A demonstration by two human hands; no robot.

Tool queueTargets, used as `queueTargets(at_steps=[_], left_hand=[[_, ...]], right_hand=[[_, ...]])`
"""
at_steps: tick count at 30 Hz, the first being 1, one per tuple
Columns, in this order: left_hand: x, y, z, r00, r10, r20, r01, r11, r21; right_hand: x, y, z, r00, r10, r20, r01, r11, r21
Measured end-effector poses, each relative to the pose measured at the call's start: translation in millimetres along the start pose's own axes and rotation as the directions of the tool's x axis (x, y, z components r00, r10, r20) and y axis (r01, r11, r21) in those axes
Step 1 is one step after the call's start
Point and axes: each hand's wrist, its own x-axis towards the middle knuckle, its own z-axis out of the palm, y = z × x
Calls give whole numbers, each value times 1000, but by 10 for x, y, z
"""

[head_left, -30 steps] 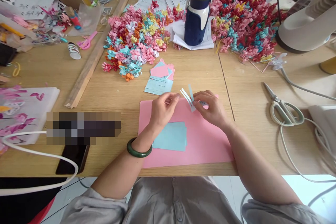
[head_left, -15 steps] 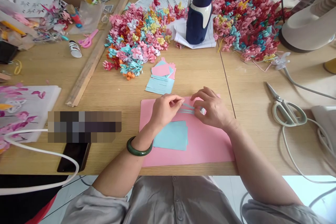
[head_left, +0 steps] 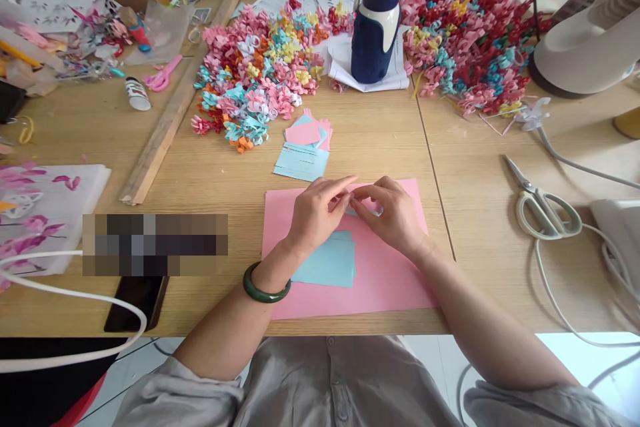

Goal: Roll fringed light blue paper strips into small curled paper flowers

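Observation:
Over the pink sheet (head_left: 395, 280), my left hand (head_left: 317, 217) and my right hand (head_left: 395, 217) meet with their fingertips pinched together. Between them is a light blue slit paper strip (head_left: 353, 211), mostly hidden by the fingers. The left index finger stretches out above the pinch. Just below my left hand, on the pink sheet, lies a small stack of light blue paper pieces (head_left: 327, 263). Beyond the hands, a blue paper with slits cut in it (head_left: 301, 161) rests on the table beside small pink and blue cards (head_left: 303, 133).
Heaps of curled paper flowers (head_left: 260, 73) lie at the back, around a navy bottle (head_left: 375, 27). Scissors (head_left: 545, 210) and a white cable (head_left: 543, 287) are on the right. A wooden bar (head_left: 160, 140) and a dark phone (head_left: 135, 303) lie on the left.
My right hand has moved left to meet my left hand, its fingers drawing into a pinch. The blue strips stretched between the hands are now mostly covered. My left index finger has straightened.

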Motion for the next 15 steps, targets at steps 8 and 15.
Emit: queueTargets(at_steps=[8, 15], left_hand=[[-11, -26, 12, 985, 170, 13, -170, 979, 116], [-4, -28, -15, 982, 184, 45, -189, 973, 132]], right_hand=[[1, 13, 16, 999, 31, -32, -32, 999, -23], [-9, 38, 51, 998, 29, -48, -31, 998, -49]])
